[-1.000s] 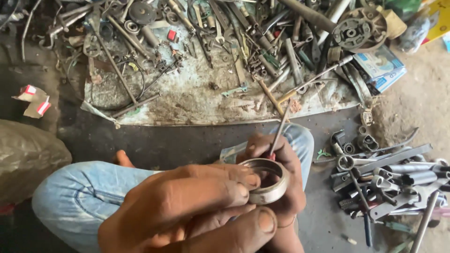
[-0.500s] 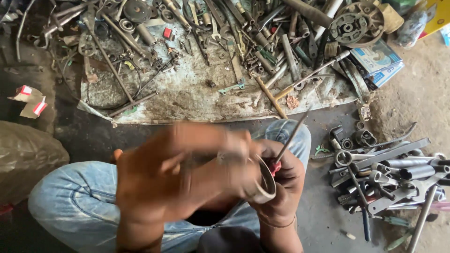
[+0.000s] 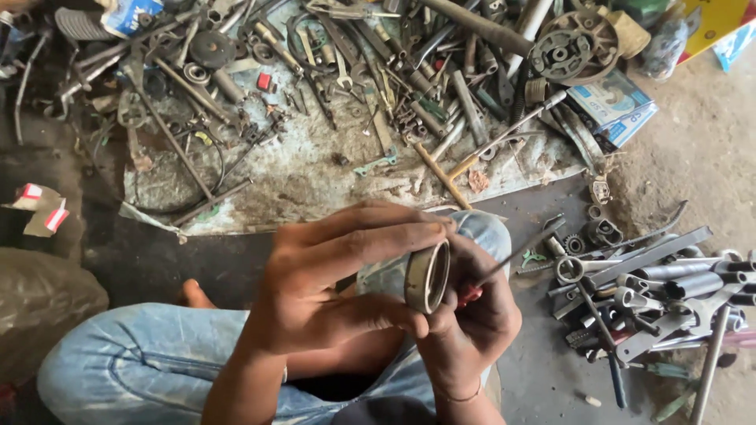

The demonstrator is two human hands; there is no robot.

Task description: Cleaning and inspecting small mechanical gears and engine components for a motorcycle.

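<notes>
Soft, even daylight falls on my workspace, brightest on the sandy ground toward two o'clock. Shadows are faint, with no glare. My hands look sharp; the nine o'clock edge is dim.

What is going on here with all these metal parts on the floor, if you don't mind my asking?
A person in jeans sits on the workshop floor. The left hand holds a metal ring on edge between thumb and fingers. The right hand, just behind it, grips a thin red-handled tool whose shaft points up to the right. A littered sheet of tools lies ahead, and a pile of sockets and wrenches to the right.
</notes>
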